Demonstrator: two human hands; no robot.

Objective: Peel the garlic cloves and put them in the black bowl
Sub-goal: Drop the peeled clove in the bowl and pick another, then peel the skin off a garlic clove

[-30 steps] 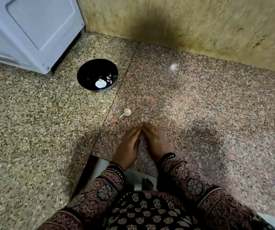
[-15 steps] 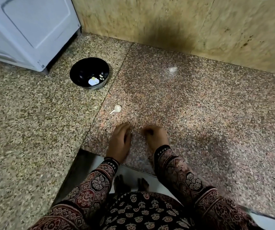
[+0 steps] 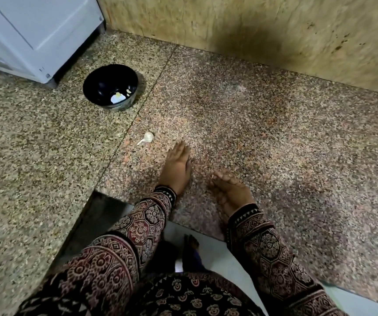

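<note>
A black bowl [image 3: 99, 84] stands on the speckled granite counter [image 3: 274, 137] at the upper left, with a few pale peeled garlic pieces [image 3: 117, 98] in its bottom. One unpeeled garlic clove [image 3: 148, 137] with a thin tail lies on the counter between the bowl and my hands. My left hand [image 3: 177, 166] lies flat on the counter, fingers stretched out, its tips a short way right of the clove and not touching it. My right hand [image 3: 231, 190] rests near the counter's front edge with its fingers curled in; nothing shows inside it.
A white appliance [image 3: 35, 30] stands at the back left, close behind the bowl. A tan stone wall [image 3: 252, 30] closes off the back. The counter has an inner corner [image 3: 96, 192] by my body, with pale floor [image 3: 208, 249] and my feet below.
My hands, fingertips together a second ago, have parted. The left has stretched forward toward the clove; the right has curled and drawn back to the right. The clove and bowl have not moved.
</note>
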